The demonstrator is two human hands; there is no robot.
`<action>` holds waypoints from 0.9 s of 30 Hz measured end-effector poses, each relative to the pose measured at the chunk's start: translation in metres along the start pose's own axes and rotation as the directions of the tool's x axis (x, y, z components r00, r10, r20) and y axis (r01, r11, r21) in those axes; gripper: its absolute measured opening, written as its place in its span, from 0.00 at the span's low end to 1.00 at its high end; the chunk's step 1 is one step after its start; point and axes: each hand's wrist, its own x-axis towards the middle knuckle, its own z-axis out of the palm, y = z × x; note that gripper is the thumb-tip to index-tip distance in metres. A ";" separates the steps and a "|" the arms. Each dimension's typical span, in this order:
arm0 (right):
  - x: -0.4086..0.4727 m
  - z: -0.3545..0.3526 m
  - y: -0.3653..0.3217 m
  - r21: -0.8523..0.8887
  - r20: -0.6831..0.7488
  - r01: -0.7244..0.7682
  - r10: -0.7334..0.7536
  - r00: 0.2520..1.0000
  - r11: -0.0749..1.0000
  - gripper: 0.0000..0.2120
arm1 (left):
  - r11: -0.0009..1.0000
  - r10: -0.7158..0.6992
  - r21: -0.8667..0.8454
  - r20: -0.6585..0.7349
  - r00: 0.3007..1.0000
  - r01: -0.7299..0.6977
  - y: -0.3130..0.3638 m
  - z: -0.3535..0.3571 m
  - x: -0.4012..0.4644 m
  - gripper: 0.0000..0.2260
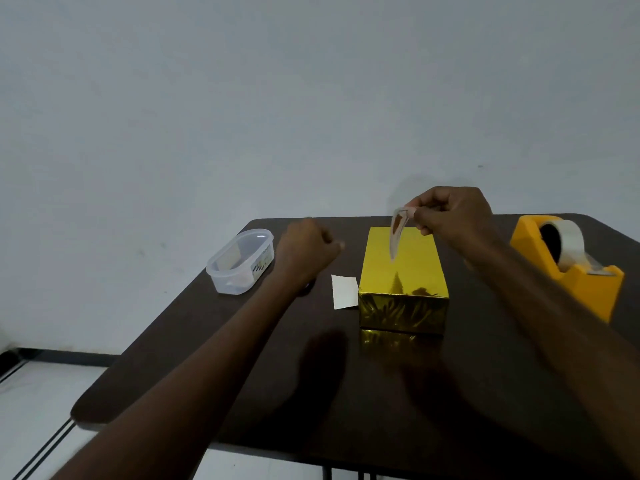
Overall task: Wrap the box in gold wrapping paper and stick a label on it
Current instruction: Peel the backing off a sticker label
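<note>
A box (403, 271) wrapped in shiny gold paper stands on the dark table (242, 358), right of centre. My right hand (450, 220) hovers above its far end and pinches a curled label (396, 237) that hangs down over the box top. My left hand (306, 247) is in the air to the left of the box, fingers curled with nothing visible in them. A white paper slip (344, 292) lies flat on the table against the box's left side.
A clear plastic tub (240, 259) with a slip inside sits at the table's far left. An orange tape dispenser (568, 265) with a clear tape roll stands at the far right. A wall rises behind the table.
</note>
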 end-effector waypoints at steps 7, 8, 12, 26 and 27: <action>0.003 0.004 -0.010 -0.300 0.134 0.212 -0.179 0.975 0.930 0.05 | 0.895 0.218 -0.395 -0.015 0.976 -0.206 0.044 -0.015 0.016 0.09; 0.004 0.004 -0.011 -0.310 0.157 0.221 -0.179 0.971 0.925 0.05 | 0.903 0.218 -0.374 -0.024 0.976 -0.211 0.046 -0.013 0.018 0.07; 0.007 0.004 -0.012 -0.301 0.168 0.204 -0.159 0.973 0.932 0.02 | 0.899 0.191 -0.397 -0.019 0.981 -0.182 0.049 -0.007 0.023 0.04; 0.000 -0.013 0.001 0.143 0.151 -0.353 0.332 0.931 0.925 0.11 | 0.496 -0.192 -0.859 0.033 0.981 0.126 0.050 0.020 0.028 0.05; 0.001 -0.014 0.001 0.151 0.138 -0.349 0.330 0.934 0.925 0.11 | 0.479 -0.200 -0.867 0.049 0.979 0.141 0.051 0.021 0.028 0.05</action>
